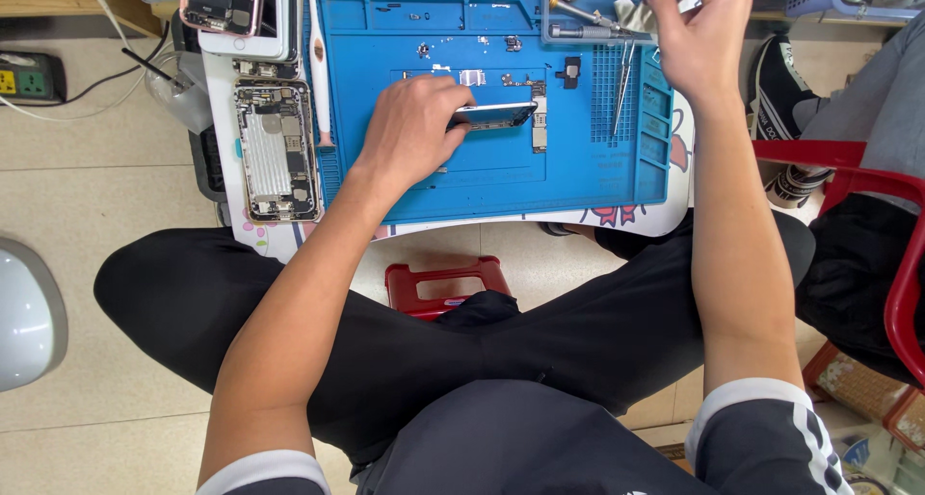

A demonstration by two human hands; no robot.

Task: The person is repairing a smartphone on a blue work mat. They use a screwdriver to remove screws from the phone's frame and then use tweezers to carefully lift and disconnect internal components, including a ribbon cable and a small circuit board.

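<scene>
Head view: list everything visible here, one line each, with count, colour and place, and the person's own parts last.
repair mat: one, blue, on the low table.
phone part: one, dark with a silver edge, mid-mat, under the left fingers.
circuit board: one, narrow, just right of that part.
opened phones: at least two, silver and pink, left of the mat.
tool tray: one, clear blue, top of the mat, holding metal tools.
tweezers: one pair, silver, right side of the mat.
stool: one, red, on the floor below the table.
power strip: one, dark, far left on the floor.
left hand: gripping the phone part.
right hand: pinching something small above the tray; what it is cannot be told.
</scene>
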